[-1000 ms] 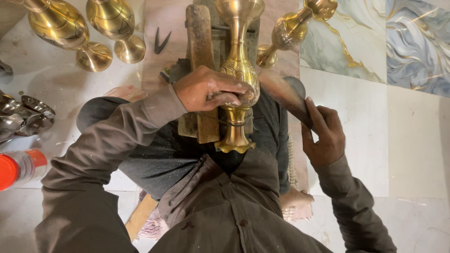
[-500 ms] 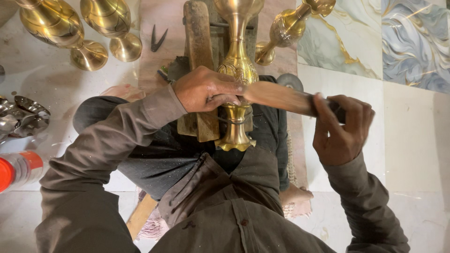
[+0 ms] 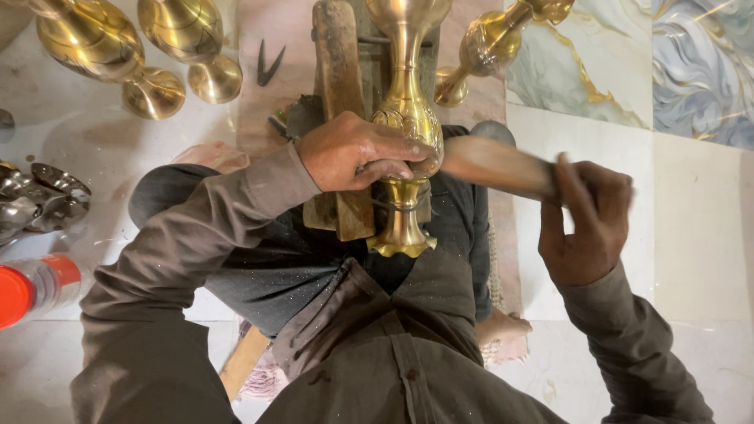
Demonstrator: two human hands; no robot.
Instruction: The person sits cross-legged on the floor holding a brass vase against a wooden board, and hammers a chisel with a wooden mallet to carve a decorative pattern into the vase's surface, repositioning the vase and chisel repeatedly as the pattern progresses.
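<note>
Centrally, left hand grips brass vase; right hand clear.

The tiled floor carries brass vases, a dark metal clip, steel bowls and a red-capped bottle.

1. The brass vase is tall and polished gold, with a slim neck, a rounded, patterned belly and a flared foot. It lies lengthwise over the seated person's lap, foot pointing toward the body, beside a worn wooden block.
2. The wooden stick is brown and blurred, probably in motion. It lies crosswise, its near end meeting the vase's belly.
</note>
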